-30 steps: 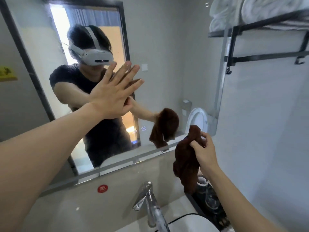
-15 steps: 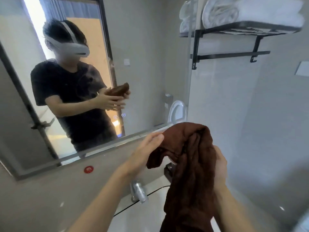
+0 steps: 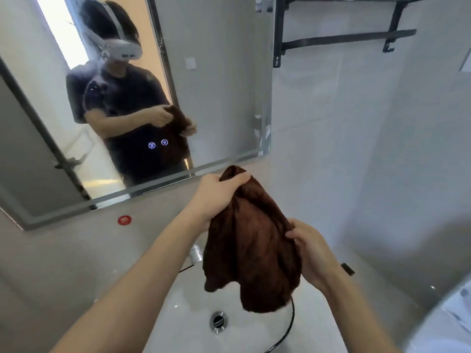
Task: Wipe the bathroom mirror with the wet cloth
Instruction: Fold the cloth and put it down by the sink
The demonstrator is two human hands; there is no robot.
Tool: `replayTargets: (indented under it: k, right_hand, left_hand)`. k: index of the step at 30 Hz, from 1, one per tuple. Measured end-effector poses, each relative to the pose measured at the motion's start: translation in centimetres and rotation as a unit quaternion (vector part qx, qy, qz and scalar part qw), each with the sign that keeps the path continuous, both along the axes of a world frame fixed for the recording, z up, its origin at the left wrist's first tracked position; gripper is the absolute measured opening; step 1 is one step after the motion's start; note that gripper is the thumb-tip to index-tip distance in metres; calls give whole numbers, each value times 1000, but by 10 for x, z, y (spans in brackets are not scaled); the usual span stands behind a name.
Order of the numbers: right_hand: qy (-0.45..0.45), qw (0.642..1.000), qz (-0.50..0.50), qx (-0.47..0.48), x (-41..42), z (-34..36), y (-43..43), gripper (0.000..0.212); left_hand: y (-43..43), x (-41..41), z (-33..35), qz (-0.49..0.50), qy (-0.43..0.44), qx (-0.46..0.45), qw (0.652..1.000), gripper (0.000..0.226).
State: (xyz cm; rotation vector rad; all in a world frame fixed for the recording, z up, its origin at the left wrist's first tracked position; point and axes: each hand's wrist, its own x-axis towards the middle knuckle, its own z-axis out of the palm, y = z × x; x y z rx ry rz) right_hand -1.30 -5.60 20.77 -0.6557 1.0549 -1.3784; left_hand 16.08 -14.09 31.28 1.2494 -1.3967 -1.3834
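**Brown cloth held in both hands over the basin**

The brown cloth (image 3: 251,240) hangs bunched above the white sink basin (image 3: 183,309), clear of the mirror (image 3: 216,85). The left hand (image 3: 216,193) grips its top edge, fingers curled over the fabric; the right hand (image 3: 309,247) pinches its right side lower down. Behind the cloth stands a chrome faucet (image 3: 195,253). A black towel rack (image 3: 341,39) hangs on the wall at upper right.

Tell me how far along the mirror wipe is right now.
Done: the cloth is picked up. In hand: the left hand grips its top and the right hand its side, above the sink, clear of the mirror. Left: hazy smears show on the upper-left glass, so the wiping itself looks mostly ahead.
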Motion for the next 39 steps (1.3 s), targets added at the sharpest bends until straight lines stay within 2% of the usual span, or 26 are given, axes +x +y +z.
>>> replayTargets:
  k: [2,4,5,7,9,10,13,17,19,23,25,27,29,31,33,34,36,37,39]
  right_hand:
    - [65,997,18,-28,-17,-1,0,48]
    - [136,990,1,-37,-32,-3,-1,37]
    - [134,990,-20,-30,-39,-4,-4,27]
    - [43,998,-39,2,-57,-6,-9,20]
    - [-52,996,-54,44,-78,-10,-15,24]
    - [-65,994,-63,59,-88,-14,-16,25]
    - [-39,992,-66,95,-124,-22,-13,25]
    - [-13,993,-65,101,-179,-32,-15,27]
    - [7,992,-63,109,-197,-39,-18,26]
    - [-30,996,0,82,-215,-52,-10,27]
    - [61,992,50,94,-216,-63,-7,27]
    - [150,979,69,121,-214,-74,-4,26]
    - [162,977,57,124,-215,-79,-3,28]
    - [144,984,44,97,-224,-79,0,51]
    - [167,978,109,59,-233,-76,3,78]
    - [213,963,159,42,-235,-75,4,84]
    - [364,906,216,27,-234,-76,4,80]
    - [436,875,210,23,-233,-79,4,74]
    - [525,834,166,19,-230,-84,3,56]
  left_hand:
    - [0,-22,-1,-23,81,105,991,52]
    - [1,-41,-14,-51,196,169,965,75]
    - [0,-51,-26,-41,254,183,949,80]
    - [5,-71,-60,-16,306,211,928,84]
    - [21,-97,-97,-27,276,254,927,75]
    - [31,-111,-113,-50,253,278,925,69]
    - [56,-149,-138,-87,201,312,924,49]
    - [60,-170,-150,-39,231,259,937,37]
    - [62,-174,-153,-17,219,242,945,32]
    - [61,-177,-154,13,219,231,948,30]
    - [58,-174,-155,28,210,232,949,34]
    - [56,-168,-158,32,162,242,956,38]
    - [55,-163,-157,31,94,237,966,38]
    - [56,-160,-154,34,17,219,975,36]
    - [55,-158,-151,34,-66,210,975,34]
    - [54,-157,-152,39,-93,212,972,35]
    - [53,-157,-154,65,-113,231,964,41]
    - [55,-161,-154,80,-112,237,962,46]
    - [60,-169,-158,99,-107,224,964,65]
